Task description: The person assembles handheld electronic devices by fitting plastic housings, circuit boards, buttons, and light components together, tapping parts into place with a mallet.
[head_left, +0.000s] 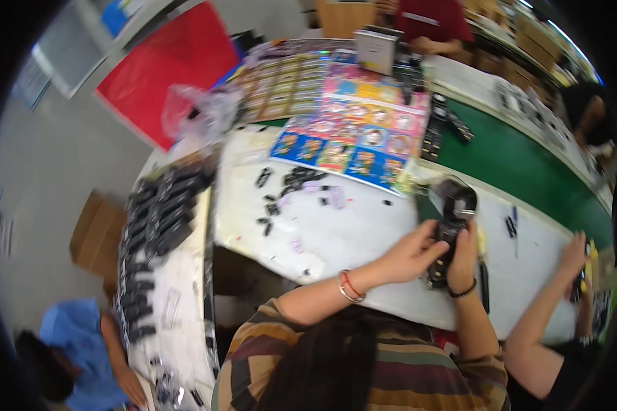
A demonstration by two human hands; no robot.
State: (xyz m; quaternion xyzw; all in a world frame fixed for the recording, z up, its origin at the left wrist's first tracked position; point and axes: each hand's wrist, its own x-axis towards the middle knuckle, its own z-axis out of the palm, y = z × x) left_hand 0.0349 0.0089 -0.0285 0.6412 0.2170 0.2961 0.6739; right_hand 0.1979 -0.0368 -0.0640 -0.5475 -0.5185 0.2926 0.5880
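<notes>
Both hands hold one black handheld device with a glossy, rounded, see-through-looking top [457,198]; its exact kind is blurred. My left hand [413,255] wraps its left side, thumb laid across the body. My right hand [463,260] grips the right side and lower part. The device is held above the white table [363,233], on its near right part. Just right of my right hand lies a slim black piece [485,286]. Left of my hands are a pile of small black parts [301,179] and scattered pale purple bits [336,197].
Colourful sticker sheets [353,137] cover the table's far side, near a white box [377,49]. Black devices [434,127] stand on the green strip [507,144]. Rows of black parts [161,212] fill the left table. Co-workers sit at left [82,349], right [548,342] and far side [435,24].
</notes>
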